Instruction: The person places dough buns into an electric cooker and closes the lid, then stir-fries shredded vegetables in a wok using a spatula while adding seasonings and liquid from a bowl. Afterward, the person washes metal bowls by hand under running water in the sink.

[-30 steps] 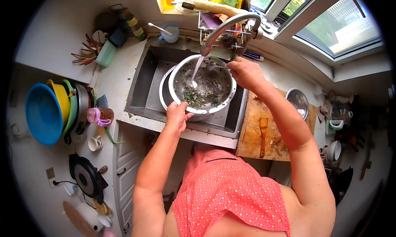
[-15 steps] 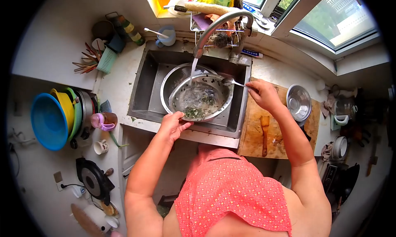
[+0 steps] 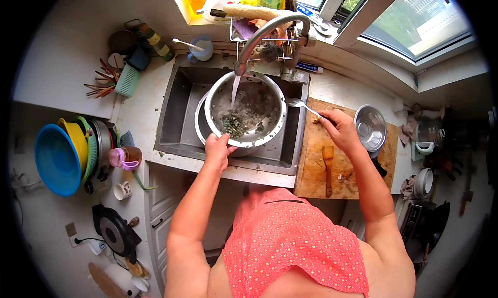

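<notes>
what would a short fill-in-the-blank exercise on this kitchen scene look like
The left hand grips the rim of the round silver metal bowl over the grey rectangular ____.
The right hand holds a silver metal ____.
From the curved metal faucet, ____ runs into the bowl.

Missing words: sink; spoon; water.

Over at the sink (image 3: 179, 116), the bowl (image 3: 264, 96) is below the tap (image 3: 254, 40); just beyond the far edge stands a cup (image 3: 202, 51). Right of the sink, the chopping board (image 3: 312, 165) bears the spatula (image 3: 328, 165), a basin (image 3: 370, 126) toward its far right.
</notes>
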{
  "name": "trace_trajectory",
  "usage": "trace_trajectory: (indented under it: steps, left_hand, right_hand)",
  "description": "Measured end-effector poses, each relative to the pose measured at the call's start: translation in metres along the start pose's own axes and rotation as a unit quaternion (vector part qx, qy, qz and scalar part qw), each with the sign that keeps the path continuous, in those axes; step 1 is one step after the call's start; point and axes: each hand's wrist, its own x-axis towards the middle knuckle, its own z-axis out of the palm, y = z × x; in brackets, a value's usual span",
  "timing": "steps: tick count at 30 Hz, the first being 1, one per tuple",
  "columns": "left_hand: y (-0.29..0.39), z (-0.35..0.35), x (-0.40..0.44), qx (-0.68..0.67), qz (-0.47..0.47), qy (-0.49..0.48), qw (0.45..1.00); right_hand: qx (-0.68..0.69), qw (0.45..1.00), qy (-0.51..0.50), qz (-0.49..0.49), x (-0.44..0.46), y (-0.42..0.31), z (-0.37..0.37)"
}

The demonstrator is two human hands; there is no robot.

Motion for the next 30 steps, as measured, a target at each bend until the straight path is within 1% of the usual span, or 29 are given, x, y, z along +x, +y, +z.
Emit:
trace_trajectory:
  steps: [2, 3, 4, 5, 7, 9, 10, 12, 13, 15, 16, 18, 19, 20, 21, 23, 24, 25, 27, 28, 30]
  left_hand:
    - [0.002, -0.004, 0.003, 0.008, 0.01, 0.002, 1.0]
    - [0.008, -0.005, 0.002, 0.038, 0.016, 0.01, 0.999]
    - [0.013, -0.006, 0.001, 0.068, 0.022, 0.019, 0.997]
    - [0.02, -0.009, 0.0, 0.068, 0.022, 0.019, 0.997]
    - [0.03, -0.016, -0.002, 0.155, -0.006, -0.005, 0.988]
    - [0.028, -0.02, -0.002, 0.149, -0.013, -0.012, 0.989]
    - [0.03, -0.022, -0.006, 0.148, -0.02, -0.013, 0.989]
    - [0.035, -0.023, -0.011, 0.148, -0.026, -0.017, 0.988]
    - [0.036, -0.023, -0.012, 0.149, -0.032, -0.019, 0.988]
    - [0.034, -0.027, -0.012, 0.147, -0.039, -0.018, 0.988]
    - [0.03, -0.032, -0.012, 0.137, -0.027, -0.015, 0.99]
    - [0.026, -0.033, -0.01, 0.13, -0.014, -0.015, 0.991]
    - [0.022, -0.034, -0.01, 0.111, 0.003, 0.002, 0.994]
    - [0.019, -0.034, -0.008, 0.094, 0.023, 0.017, 0.995]
    - [0.016, -0.033, -0.007, 0.094, 0.023, 0.017, 0.995]
    - [-0.001, -0.036, 0.005, 0.09, 0.057, 0.027, 0.994]
    - [-0.015, -0.035, 0.015, 0.054, 0.062, 0.031, 0.996]
    - [-0.016, -0.032, 0.015, 0.054, 0.062, 0.03, 0.996]
    - [-0.02, -0.024, 0.019, -0.049, 0.064, 0.021, 0.997]
    - [-0.018, -0.023, 0.017, -0.037, 0.051, 0.027, 0.998]
    - [-0.023, -0.017, 0.021, -0.057, 0.061, 0.025, 0.996]
  right_hand:
    - [0.0, 0.998, -0.051, 0.02, 0.01, 0.002, 0.003]
    - [0.001, 0.998, -0.053, 0.021, 0.02, 0.006, 0.007]
    - [-0.048, 0.996, -0.062, -0.047, 0.035, 0.01, 0.014]
    - [-0.096, 0.986, -0.07, -0.114, 0.052, 0.012, 0.021]
    - [-0.119, 0.971, -0.132, -0.161, 0.099, 0.0, 0.037]
    - [-0.159, 0.96, -0.176, -0.151, 0.115, -0.005, 0.046]
    - [-0.155, 0.959, -0.18, -0.153, 0.128, -0.004, 0.057]
    - [-0.185, 0.935, -0.238, -0.188, 0.151, -0.004, 0.074]
    - [-0.184, 0.934, -0.24, -0.189, 0.154, -0.008, 0.079]
    - [-0.225, 0.914, -0.282, -0.184, 0.161, -0.016, 0.083]
    - [-0.223, 0.912, -0.289, -0.188, 0.161, -0.019, 0.087]
    - [-0.309, 0.88, -0.32, -0.166, 0.153, -0.023, 0.083]
    - [-0.309, 0.878, -0.325, -0.168, 0.146, -0.028, 0.083]
    - [-0.339, 0.861, -0.358, -0.125, 0.138, -0.035, 0.082]
    - [-0.366, 0.842, -0.388, -0.082, 0.126, -0.039, 0.078]
    - [-0.234, 0.886, -0.4, 0.0, 0.089, -0.026, 0.089]
    - [-0.098, 0.909, -0.405, 0.019, 0.07, -0.021, 0.101]
    - [-0.098, 0.904, -0.414, 0.034, 0.07, -0.024, 0.101]
    - [-0.058, 0.941, -0.332, 0.024, 0.065, -0.03, 0.109]
    - [-0.058, 0.941, -0.332, 0.024, 0.071, -0.037, 0.103]
    - [-0.241, 0.936, -0.253, 0.043, 0.088, -0.047, 0.088]
